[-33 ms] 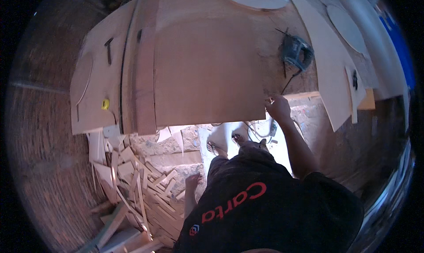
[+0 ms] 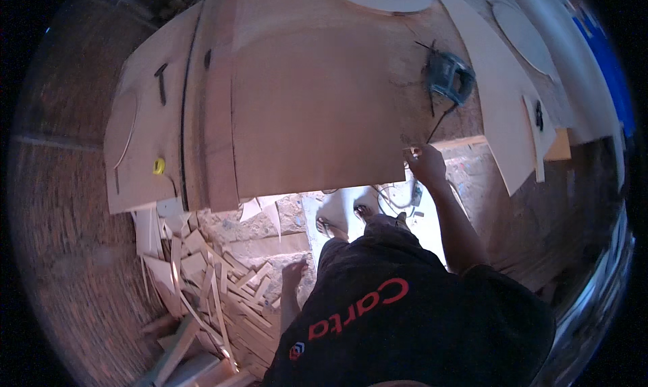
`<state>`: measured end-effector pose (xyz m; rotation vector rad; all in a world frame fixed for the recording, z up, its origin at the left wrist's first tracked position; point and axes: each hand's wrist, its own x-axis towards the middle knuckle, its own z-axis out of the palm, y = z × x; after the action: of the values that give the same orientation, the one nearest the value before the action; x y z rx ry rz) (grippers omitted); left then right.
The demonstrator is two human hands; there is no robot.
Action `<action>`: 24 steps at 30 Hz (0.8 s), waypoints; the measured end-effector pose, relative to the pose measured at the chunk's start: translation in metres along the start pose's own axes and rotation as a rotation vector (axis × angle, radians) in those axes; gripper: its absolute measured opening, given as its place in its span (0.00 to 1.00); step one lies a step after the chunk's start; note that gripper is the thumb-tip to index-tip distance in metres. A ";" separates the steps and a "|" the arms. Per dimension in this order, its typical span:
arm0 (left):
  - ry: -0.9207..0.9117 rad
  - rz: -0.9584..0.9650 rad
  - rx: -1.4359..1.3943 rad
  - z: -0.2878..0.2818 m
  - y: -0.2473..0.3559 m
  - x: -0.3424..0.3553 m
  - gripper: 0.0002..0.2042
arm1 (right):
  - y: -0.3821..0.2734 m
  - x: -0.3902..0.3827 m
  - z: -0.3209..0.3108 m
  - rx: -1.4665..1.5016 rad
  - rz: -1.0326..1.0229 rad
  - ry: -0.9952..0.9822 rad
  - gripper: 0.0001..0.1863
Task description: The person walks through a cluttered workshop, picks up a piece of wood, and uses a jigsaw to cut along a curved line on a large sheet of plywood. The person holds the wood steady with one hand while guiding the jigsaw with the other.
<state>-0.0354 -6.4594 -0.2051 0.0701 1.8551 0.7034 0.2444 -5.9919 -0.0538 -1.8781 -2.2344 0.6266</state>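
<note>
A large plywood sheet [image 2: 317, 96] lies across the workbench in front of me. My right hand [image 2: 426, 164] grips its near right corner, with the fingers curled over the edge. A grey jigsaw [image 2: 449, 76] sits on the boards just beyond that hand, its black cord trailing toward the corner. My left hand [image 2: 294, 273] hangs by my side, holding nothing, above a pile of wood offcuts [image 2: 202, 279] on the floor.
More boards overlap left and right, some with round cutouts [image 2: 520, 29]. A yellow tape measure [image 2: 158, 165] and a black tool [image 2: 160, 83] lie on the left board. My feet [image 2: 347, 219] stand on a bright floor patch. Brick paving lies to the left.
</note>
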 end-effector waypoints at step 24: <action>0.048 0.277 -1.233 0.082 0.246 0.063 0.10 | 0.187 0.291 -0.038 1.112 0.151 0.099 0.32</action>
<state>-0.0570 -6.1982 -0.1539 -0.4961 1.1844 1.9250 0.3691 -5.6779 -0.1384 -1.3867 -1.1844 1.3720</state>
